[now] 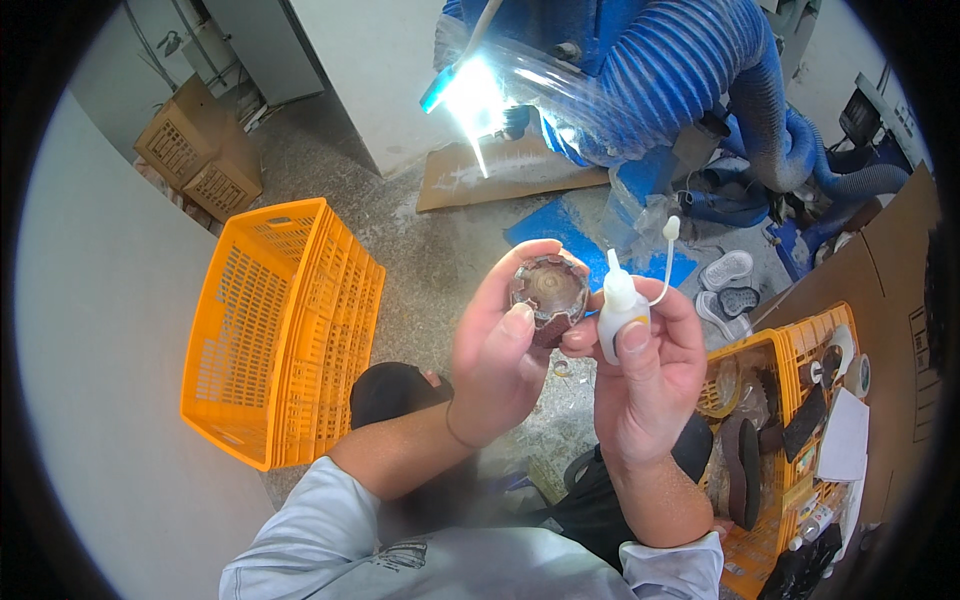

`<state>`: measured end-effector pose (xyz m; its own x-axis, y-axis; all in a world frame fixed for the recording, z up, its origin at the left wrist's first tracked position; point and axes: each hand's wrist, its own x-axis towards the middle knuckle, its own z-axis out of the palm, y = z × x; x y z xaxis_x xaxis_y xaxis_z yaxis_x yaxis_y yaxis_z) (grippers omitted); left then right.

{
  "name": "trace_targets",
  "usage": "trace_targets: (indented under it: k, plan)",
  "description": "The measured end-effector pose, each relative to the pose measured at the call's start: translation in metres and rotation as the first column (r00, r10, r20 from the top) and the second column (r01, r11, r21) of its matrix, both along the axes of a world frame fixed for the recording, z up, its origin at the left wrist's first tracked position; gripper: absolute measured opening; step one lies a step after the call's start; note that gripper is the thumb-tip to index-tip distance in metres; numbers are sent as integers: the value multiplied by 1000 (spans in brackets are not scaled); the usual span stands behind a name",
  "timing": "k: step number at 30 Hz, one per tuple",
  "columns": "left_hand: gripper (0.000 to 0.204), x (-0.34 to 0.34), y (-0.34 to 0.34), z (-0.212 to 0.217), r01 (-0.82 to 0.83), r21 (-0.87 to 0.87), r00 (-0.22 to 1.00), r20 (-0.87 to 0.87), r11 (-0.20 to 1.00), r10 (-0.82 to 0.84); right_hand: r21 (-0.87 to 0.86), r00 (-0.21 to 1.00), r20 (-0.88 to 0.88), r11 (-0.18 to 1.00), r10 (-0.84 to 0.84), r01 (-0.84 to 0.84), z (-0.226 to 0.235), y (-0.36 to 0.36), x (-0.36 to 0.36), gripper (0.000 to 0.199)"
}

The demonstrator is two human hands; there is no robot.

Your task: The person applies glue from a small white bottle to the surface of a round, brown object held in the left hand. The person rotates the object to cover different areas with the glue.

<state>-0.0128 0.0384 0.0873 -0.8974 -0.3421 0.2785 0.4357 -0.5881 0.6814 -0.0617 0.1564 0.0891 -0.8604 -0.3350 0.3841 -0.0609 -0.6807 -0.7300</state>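
Over a speckled concrete floor (440, 260), the left hand (500, 360) has its grip closed around a round brown sanding disc (548, 292), while the right hand (650, 380) grips a small white glue bottle (620, 318) just beside it. An orange crate (280, 330) stands to the left, a second orange crate of tools (790, 350) to the right, and blue ribbed hoses (690, 70) lie beyond.

A speckled grey concrete floor (440, 250) is carrying everything here. An empty orange plastic crate (285, 335) is sitting on it at the left, two cardboard boxes (200, 155) are resting farther back, a flat cardboard sheet (500, 175) is lying near a ribbed blue hose (700, 70), and a second orange crate (790, 440) of tools is standing at the right.
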Motion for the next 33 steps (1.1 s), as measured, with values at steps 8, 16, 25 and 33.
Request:
trace_targets:
  k: [8, 16, 25, 33]
  plan:
    - [55, -3, -4, -3, 30, 99, 999, 18, 995, -32, 13, 1000, 2, 1000, 7, -7, -4, -2, -1, 39]
    - [54, -4, -7, -6, 30, 114, 1000, 3, 993, -31, 35, 1000, 21, 999, 0, 0, -11, -3, -1, 37]
    - [64, -9, -16, -17, 44, 147, 985, 159, 988, -67, 111, 996, 82, 993, 28, -37, -19, -5, -4, 32]
    - [56, -5, -27, -29, 118, 228, 981, 126, 966, -150, 170, 993, 91, 981, 80, -94, -23, -4, -4, 30]
